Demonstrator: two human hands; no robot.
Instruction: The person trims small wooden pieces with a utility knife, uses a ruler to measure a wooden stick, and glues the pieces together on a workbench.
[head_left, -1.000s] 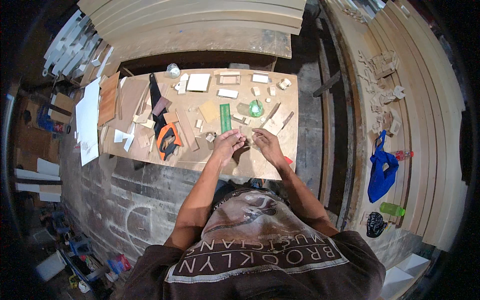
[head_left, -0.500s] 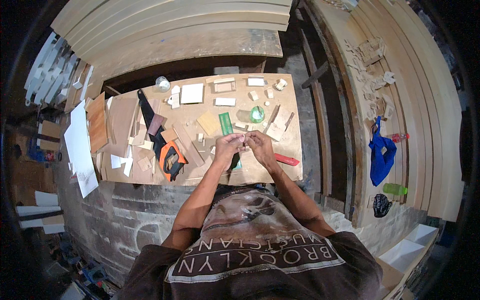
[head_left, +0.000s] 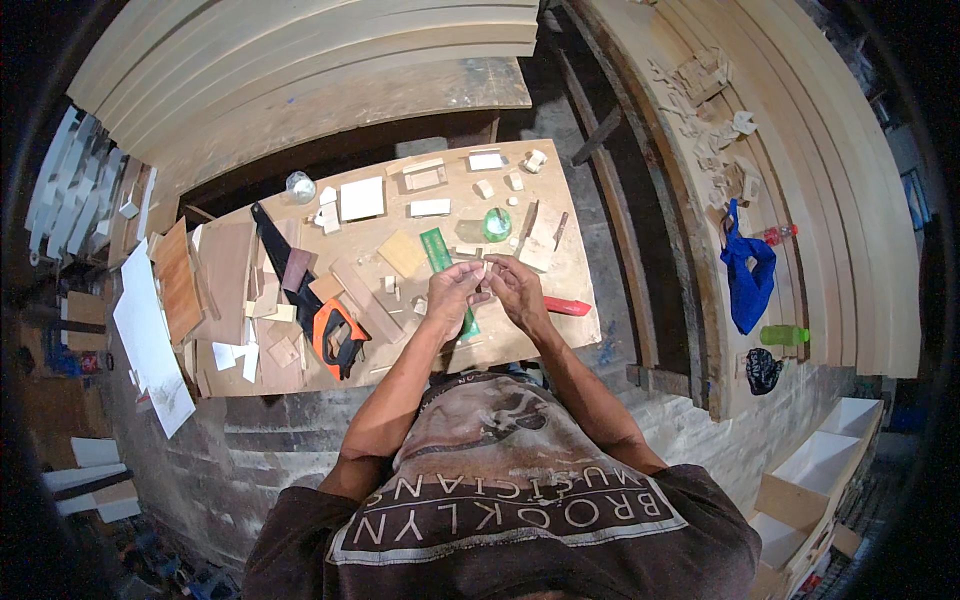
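Evidently, in the head view, my left hand [head_left: 453,290] and right hand [head_left: 516,288] meet with curled fingers, thumbs and fingertips pinched nearly closed on a small pale piece [head_left: 487,268], its exact shape too tiny to tell. From it, the green strip [head_left: 434,248] lies toward eleven o'clock, the green jar [head_left: 497,224] at twelve and the red-handled tool [head_left: 567,306] near four. I'd judge good handling wants light, even fingertip pressure, wrists level, the piece square between both pinches.
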